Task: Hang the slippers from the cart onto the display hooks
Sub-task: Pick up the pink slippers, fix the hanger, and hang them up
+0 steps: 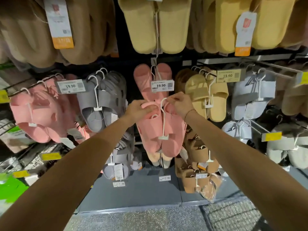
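A pair of pink slippers [160,130] on a white plastic hanger [163,120] is held up in front of the display wall. My left hand [138,109] grips the top edge of the left slipper. My right hand [180,104] pinches the hanger's curved top. Just above them, another pink pair [145,80] hangs on a hook behind a 19.90 price tag [162,86]. The hook's tip is hidden behind that tag. The cart is not in view.
Pink pairs [40,114] and grey pairs [100,104] hang to the left, tan [206,97] and pale blue pairs [253,97] to the right. Beige and brown slippers [158,25] fill the top row. Brown pairs [198,164] hang low above a grey base shelf [141,194].
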{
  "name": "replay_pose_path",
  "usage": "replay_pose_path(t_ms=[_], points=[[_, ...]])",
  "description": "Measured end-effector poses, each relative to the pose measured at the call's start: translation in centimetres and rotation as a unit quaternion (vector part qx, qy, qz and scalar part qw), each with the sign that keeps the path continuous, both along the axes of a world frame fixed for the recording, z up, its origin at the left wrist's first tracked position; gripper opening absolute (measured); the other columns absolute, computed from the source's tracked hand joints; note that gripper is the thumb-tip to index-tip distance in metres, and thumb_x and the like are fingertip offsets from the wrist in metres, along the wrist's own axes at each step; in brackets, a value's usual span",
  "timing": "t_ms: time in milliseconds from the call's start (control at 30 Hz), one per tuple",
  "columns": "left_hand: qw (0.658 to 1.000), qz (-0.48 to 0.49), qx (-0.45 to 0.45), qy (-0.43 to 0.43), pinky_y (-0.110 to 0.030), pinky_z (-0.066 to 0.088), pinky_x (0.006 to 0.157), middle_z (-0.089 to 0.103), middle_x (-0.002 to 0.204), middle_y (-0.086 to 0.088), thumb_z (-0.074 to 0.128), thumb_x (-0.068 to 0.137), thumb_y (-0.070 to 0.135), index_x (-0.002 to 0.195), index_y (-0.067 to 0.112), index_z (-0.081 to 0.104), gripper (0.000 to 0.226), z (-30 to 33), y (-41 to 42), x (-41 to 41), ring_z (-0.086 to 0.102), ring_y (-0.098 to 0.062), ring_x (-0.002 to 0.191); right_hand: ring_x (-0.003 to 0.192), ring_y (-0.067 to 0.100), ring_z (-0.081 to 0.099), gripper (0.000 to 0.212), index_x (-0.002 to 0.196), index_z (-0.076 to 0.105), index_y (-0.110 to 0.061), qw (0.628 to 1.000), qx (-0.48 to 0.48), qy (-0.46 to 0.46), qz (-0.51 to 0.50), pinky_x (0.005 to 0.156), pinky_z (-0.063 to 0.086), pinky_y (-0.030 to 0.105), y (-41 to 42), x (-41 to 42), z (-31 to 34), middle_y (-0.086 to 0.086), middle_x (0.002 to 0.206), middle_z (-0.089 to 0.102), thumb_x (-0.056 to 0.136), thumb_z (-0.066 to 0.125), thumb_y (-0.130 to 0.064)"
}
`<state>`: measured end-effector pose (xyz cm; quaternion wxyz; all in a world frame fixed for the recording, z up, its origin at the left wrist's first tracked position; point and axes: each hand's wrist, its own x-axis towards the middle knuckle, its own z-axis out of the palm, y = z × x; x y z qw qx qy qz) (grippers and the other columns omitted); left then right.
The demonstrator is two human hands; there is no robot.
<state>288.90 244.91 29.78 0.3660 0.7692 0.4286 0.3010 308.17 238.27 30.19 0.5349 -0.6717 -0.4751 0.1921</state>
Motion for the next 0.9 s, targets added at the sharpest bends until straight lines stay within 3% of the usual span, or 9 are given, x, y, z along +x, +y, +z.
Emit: replay_pose_path(t_ms=[233,367,500,600,733,900], points=[[0.991,-0.003,-0.005,-0.135,-0.022,0.052,0.072,0.074,0.09,0.002,0.079,0.087,0.018,0.1,0.016,0.076,0.014,0.2,2.1,0.6,0.066,-0.004,0.076,0.091,0.017,0.056,0.024,0.108,0.07,0.007,0.991,0.09,-0.067,0.078,0.079,0.044,0.011,2.1,1.8,1.8,0.011,0.094,0.056,0.088,0.071,-0.006],[0.984,-0.016,-0.002,-0.18,-0.024,0.056,0.079,0.076,0.106,-0.011,0.081,0.084,0.012,0.11,0.005,0.075,0.027,1.3,2.8,0.4,0.069,-0.011,0.089,0.087,0.015,0.052,0.018,0.099,0.068,0.011,0.98,0.161,-0.073,0.085,0.08,0.046,0.022,2.6,1.8,2.3,0.01,0.093,0.051,0.085,0.073,0.0],[0.982,-0.032,-0.003,-0.184,-0.028,0.056,0.087,0.076,0.11,-0.01,0.08,0.085,0.007,0.112,0.009,0.075,0.027,1.7,3.1,0.4,0.069,-0.011,0.094,0.086,0.016,0.054,0.011,0.094,0.071,0.002,0.975,0.186,-0.069,0.1,0.079,0.047,0.026,2.9,2.2,2.0,0.01,0.092,0.053,0.084,0.073,-0.001],[0.984,-0.034,0.006,-0.177,-0.038,0.056,0.091,0.074,0.113,-0.017,0.08,0.085,0.008,0.114,0.004,0.074,0.029,1.7,3.4,0.5,0.069,-0.018,0.097,0.082,0.009,0.054,0.015,0.097,0.074,0.0,0.968,0.208,-0.079,0.114,0.077,0.047,0.016,2.9,2.7,2.2,0.015,0.089,0.055,0.082,0.076,-0.001],[0.983,-0.059,-0.005,-0.172,-0.026,0.058,0.078,0.074,0.11,-0.018,0.076,0.087,0.006,0.114,0.0,0.072,0.028,1.6,2.5,-0.3,0.07,-0.016,0.091,0.083,0.011,0.054,0.024,0.105,0.075,0.001,0.954,0.203,-0.115,0.19,0.077,0.047,0.021,2.4,3.4,2.7,0.024,0.09,0.056,0.083,0.076,-0.008],[0.975,-0.066,-0.041,-0.209,-0.039,0.056,0.088,0.076,0.107,-0.01,0.08,0.082,0.018,0.106,0.015,0.078,0.024,1.2,2.6,-1.4,0.072,-0.022,0.096,0.082,0.002,0.055,0.025,0.106,0.075,0.001,0.95,0.194,-0.112,0.217,0.079,0.047,0.018,3.0,3.3,2.8,-0.003,0.085,0.056,0.081,0.078,-0.005]])
